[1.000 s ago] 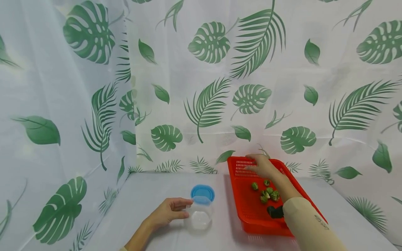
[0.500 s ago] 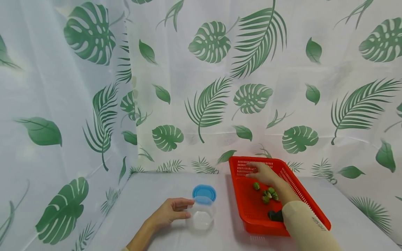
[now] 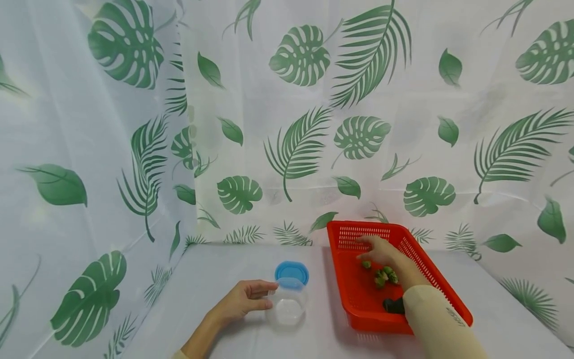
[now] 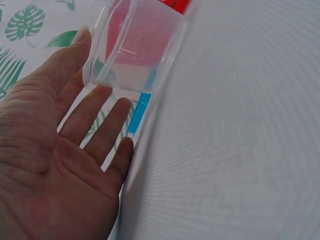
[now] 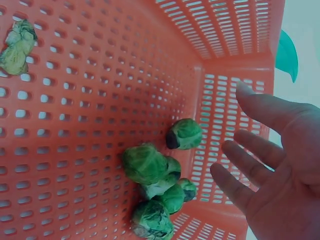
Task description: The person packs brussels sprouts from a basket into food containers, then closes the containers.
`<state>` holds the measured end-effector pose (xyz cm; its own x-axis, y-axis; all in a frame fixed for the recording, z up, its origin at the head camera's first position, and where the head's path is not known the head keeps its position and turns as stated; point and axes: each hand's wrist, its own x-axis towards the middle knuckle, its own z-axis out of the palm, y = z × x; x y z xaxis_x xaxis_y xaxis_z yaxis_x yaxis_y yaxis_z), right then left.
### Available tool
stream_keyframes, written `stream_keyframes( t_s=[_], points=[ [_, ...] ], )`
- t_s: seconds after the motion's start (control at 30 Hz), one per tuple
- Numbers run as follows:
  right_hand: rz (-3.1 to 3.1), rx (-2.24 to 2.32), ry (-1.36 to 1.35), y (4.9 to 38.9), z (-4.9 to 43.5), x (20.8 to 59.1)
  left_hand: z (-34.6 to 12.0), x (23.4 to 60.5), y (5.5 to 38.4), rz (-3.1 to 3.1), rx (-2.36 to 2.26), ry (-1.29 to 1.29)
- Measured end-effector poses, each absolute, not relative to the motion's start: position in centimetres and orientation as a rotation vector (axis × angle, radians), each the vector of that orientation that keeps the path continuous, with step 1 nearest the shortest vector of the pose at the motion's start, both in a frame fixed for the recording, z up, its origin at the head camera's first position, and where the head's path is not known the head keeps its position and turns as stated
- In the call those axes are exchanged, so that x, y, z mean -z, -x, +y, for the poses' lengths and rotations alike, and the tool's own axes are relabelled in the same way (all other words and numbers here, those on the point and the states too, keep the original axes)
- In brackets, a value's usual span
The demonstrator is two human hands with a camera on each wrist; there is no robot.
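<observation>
A clear plastic container [image 3: 287, 306] stands on the table. My left hand [image 3: 246, 301] is at its left side, and in the left wrist view the hand's fingers [image 4: 107, 127] are spread and nearly straight, with the thumb and index fingertips at the container's rim. Over the red basket [image 3: 343, 284] is my right hand [image 3: 381, 251], its fingers loosely bent and holding nothing. Several green Brussels sprouts [image 5: 145, 164] lie on the basket floor. One sprout [image 5: 185, 134] sits a little apart, nearest the fingertips. A yellowish, wilted piece [image 5: 17, 47] lies farther off in the basket.
A blue lid [image 3: 292, 271] lies on the white table [image 3: 215, 269] just behind the clear container. Behind the table hangs a white curtain [image 3: 251, 159] with green leaf prints. The basket's slotted walls [image 5: 230, 30] rise around the sprouts.
My right hand has come from over the basket's far rim down and nearer, close to the sprouts, still holding nothing. The left hand and container have stayed in place.
</observation>
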<state>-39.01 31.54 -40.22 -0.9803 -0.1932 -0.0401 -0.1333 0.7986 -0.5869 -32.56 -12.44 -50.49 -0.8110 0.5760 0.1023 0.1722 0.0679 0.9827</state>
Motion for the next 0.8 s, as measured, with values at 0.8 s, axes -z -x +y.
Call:
stream_keyframes(
  t_s=[0.8],
  points=[
    [2.786,0.845,0.132,38.94,31.97,40.83,-12.38,50.64,32.56,2.015,-1.823,-0.727]
  ],
)
